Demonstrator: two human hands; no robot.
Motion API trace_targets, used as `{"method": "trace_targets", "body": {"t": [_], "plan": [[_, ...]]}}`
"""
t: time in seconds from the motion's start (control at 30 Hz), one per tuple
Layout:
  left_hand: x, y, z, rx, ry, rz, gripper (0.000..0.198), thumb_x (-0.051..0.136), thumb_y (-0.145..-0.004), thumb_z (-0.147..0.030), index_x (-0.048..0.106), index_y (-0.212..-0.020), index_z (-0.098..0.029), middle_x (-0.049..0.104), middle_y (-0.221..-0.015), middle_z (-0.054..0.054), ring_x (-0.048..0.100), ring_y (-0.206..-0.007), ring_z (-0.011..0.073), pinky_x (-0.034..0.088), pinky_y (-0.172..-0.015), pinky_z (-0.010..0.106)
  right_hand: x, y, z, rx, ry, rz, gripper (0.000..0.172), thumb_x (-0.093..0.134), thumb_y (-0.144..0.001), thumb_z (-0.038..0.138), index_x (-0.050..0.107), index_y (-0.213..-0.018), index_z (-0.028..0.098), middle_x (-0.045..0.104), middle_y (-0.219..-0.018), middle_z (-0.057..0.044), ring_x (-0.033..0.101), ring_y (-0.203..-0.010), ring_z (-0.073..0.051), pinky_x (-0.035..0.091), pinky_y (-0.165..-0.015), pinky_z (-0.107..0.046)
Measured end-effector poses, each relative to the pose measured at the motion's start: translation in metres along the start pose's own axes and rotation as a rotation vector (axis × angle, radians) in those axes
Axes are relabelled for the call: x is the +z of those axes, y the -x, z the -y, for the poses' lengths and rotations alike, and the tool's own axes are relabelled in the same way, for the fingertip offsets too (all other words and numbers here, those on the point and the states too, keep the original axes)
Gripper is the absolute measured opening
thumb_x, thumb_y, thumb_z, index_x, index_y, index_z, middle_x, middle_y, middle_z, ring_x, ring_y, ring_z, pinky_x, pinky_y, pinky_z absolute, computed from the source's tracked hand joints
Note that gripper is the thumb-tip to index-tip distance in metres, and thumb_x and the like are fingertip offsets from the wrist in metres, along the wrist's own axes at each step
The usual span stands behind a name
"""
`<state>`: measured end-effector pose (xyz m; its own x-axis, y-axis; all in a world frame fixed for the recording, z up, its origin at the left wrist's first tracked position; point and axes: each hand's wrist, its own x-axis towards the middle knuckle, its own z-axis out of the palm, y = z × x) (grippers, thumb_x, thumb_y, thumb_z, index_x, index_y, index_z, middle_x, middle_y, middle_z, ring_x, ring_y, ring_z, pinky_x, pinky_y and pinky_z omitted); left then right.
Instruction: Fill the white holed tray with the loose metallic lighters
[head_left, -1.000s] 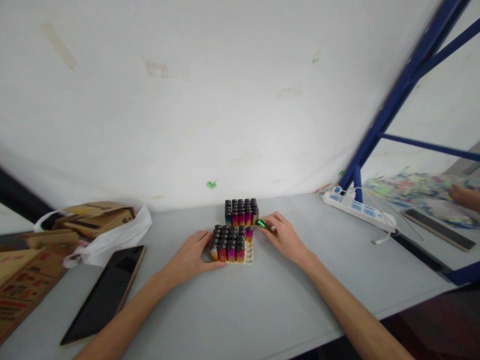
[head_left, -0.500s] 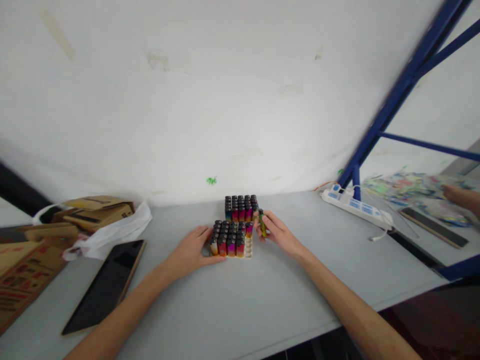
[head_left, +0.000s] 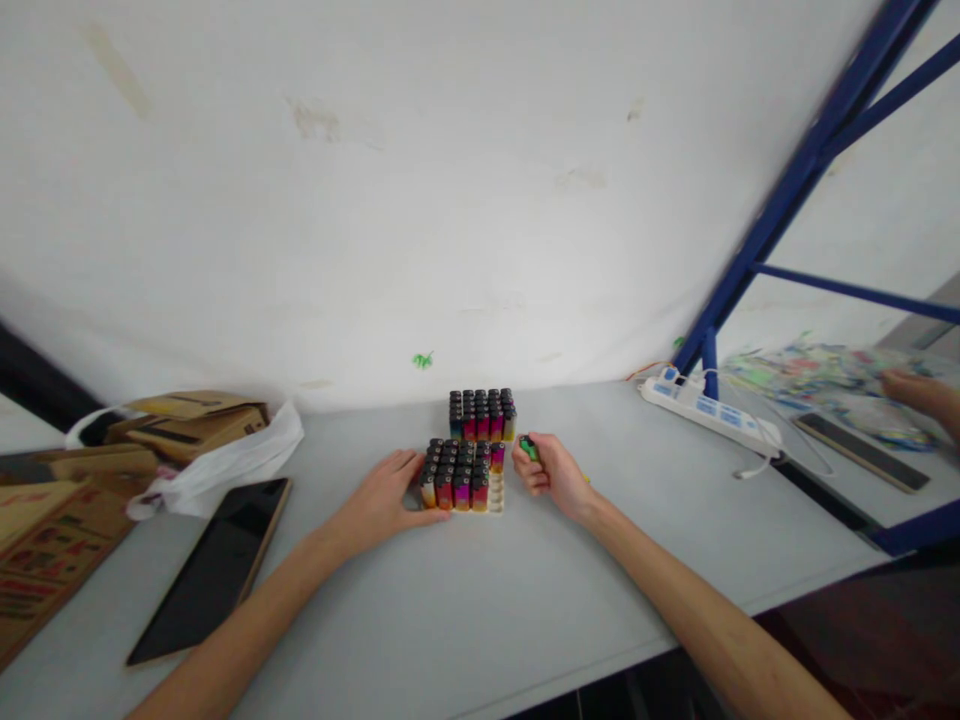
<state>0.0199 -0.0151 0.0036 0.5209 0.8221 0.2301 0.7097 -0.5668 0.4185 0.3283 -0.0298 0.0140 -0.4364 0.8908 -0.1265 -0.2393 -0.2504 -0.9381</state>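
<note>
My right hand (head_left: pixel 553 475) is closed around a green lighter (head_left: pixel 529 448) with a dark top, just right of the near tray. Most of that lighter is hidden by the fingers. The near tray (head_left: pixel 496 508) is pale, with rows of colourful black-topped lighters (head_left: pixel 454 478) standing upright in it and bare slots along its right side. My left hand (head_left: pixel 382 500) grips the tray's left side, thumb along the front edge and fingers behind. Behind it stands a second block of upright lighters (head_left: pixel 482 415). A small yellow bit (head_left: pixel 586 478) shows beside my right wrist.
To the left lie a black tablet (head_left: pixel 210 570), a white plastic bag (head_left: pixel 232 465) and cardboard boxes (head_left: pixel 52 560). At the right are a white power strip (head_left: pixel 705 410) and a blue metal frame (head_left: pixel 780 235). Beyond it, another person's hand (head_left: pixel 911 388) is near plastic packets.
My right hand has turned and closed more tightly around the green lighter, shifting slightly right, away from the rear block. My left hand stays at the near tray.
</note>
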Motion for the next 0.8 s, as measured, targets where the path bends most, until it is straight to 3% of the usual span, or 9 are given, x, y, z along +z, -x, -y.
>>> {"method": "trace_targets", "body": {"t": [0.37,0.63,0.8], "plan": [[-0.0011,-0.0005,-0.0029,-0.007,-0.022,0.006,0.059,0.086,-0.077,-0.065,0.072,-0.115,-0.022,0.077,-0.119,0.012,0.072,-0.114,0.0369,0.057,-0.106,0.049,0.0041,-0.0008,-0.0027,0.004,0.058,-0.056,0.028,0.048,-0.077,0.048,0.033,-0.070,0.026,0.017,-0.062,0.011,0.006,-0.053,-0.011,0.009,-0.048,-0.028],[-0.0004,-0.0001,-0.0018,-0.021,-0.022,0.022,0.064,0.084,-0.078,-0.069,0.072,-0.120,-0.023,0.077,-0.123,0.013,0.070,-0.118,0.0379,0.055,-0.110,0.051,0.0011,-0.0057,-0.0064,0.000,0.020,-0.104,0.034,0.047,-0.082,0.056,0.036,-0.071,0.026,0.017,-0.063,0.011,0.005,-0.055,-0.011,0.008,-0.048,-0.027],[-0.0003,0.0007,0.0002,-0.010,-0.012,0.011,0.062,0.082,-0.078,-0.072,0.073,-0.117,-0.024,0.077,-0.121,0.012,0.071,-0.115,0.0375,0.056,-0.107,0.050,0.0023,-0.0049,-0.0058,-0.057,0.011,-0.129,0.030,0.047,-0.082,0.052,0.035,-0.072,0.026,0.018,-0.063,0.010,0.005,-0.054,-0.011,0.009,-0.048,-0.027]]}}
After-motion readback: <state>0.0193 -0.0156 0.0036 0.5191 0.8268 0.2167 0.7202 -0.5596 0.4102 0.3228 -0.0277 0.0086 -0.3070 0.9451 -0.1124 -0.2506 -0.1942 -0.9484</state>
